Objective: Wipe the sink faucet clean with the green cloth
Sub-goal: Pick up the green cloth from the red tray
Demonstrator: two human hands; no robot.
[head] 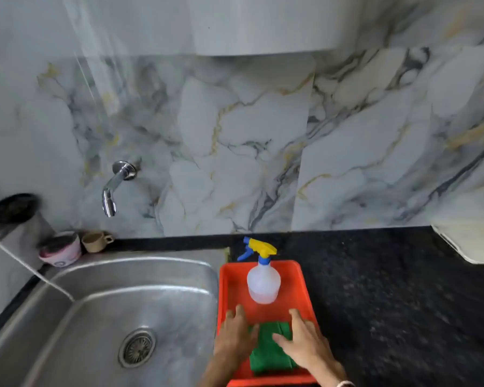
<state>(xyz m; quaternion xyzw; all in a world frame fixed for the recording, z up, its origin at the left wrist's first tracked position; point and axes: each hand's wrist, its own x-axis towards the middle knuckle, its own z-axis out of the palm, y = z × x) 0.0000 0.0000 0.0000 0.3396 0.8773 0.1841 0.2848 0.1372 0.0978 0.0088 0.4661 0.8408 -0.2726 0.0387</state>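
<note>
Head view has your left hand and right hand spread flat with loose fingers on either side of the green cloth, which lies folded at the near end of the red tray on the dark surface; neither hand grips it yet, most likely because you are about to gather it up. Far to the left, the faucet juts from the marble wall above the sink, untouched, while the spray bottle stands behind the cloth. Your wrists hide the cloth's near edges, and motion blur softens everything.
</note>
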